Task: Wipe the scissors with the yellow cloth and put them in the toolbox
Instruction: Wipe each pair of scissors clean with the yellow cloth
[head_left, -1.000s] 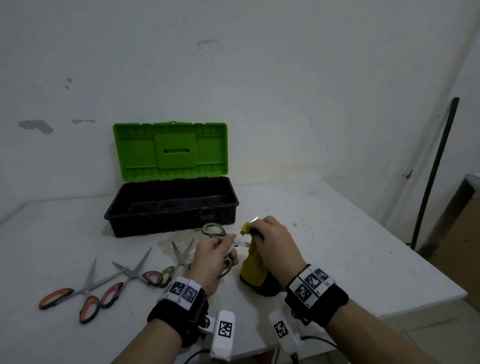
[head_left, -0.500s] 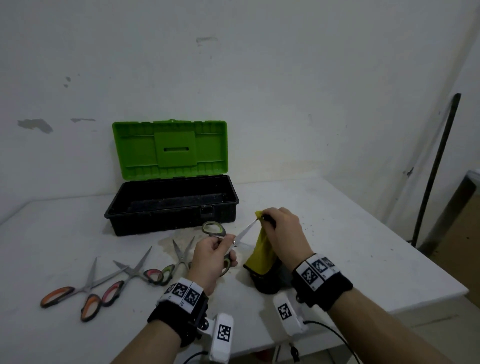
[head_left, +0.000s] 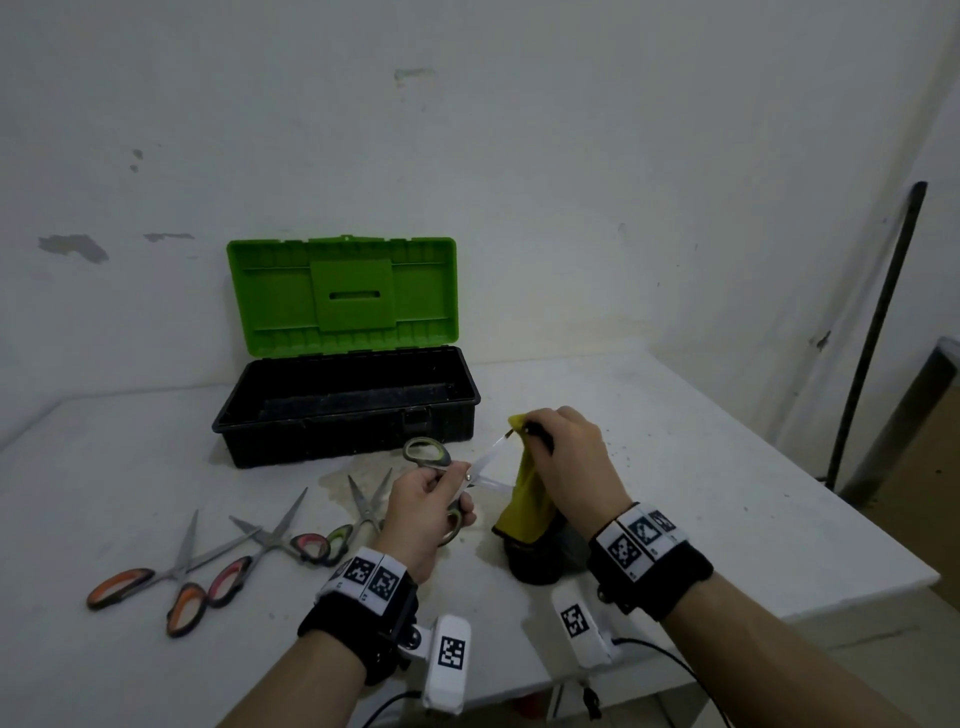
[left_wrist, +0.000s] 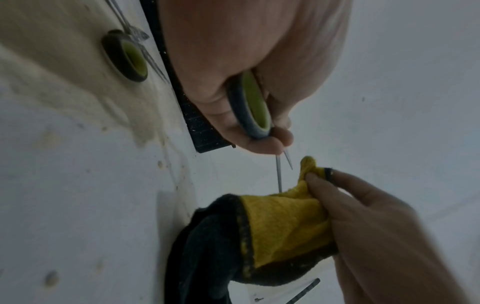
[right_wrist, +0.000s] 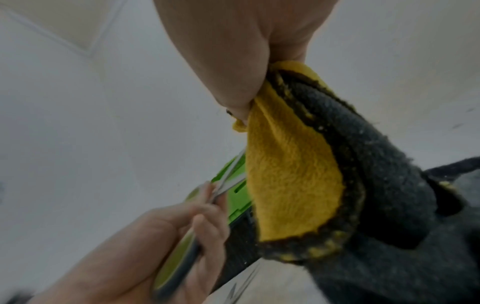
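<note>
Yellow cloth (head_left: 525, 506) is bunched in my right hand (head_left: 569, 457), fingertips pinching its top fold right at the tip of the upper blade. My left hand (head_left: 423, 512) curls round the green-handled scissors (head_left: 470, 475) by the lower loop, blades parted. Their long axis runs from my left hand up and rightward, tips pointing at the cloth. Beyond them, the toolbox (head_left: 244, 415) stands open, nearer my left hand, which I judge should carry them there.
</note>
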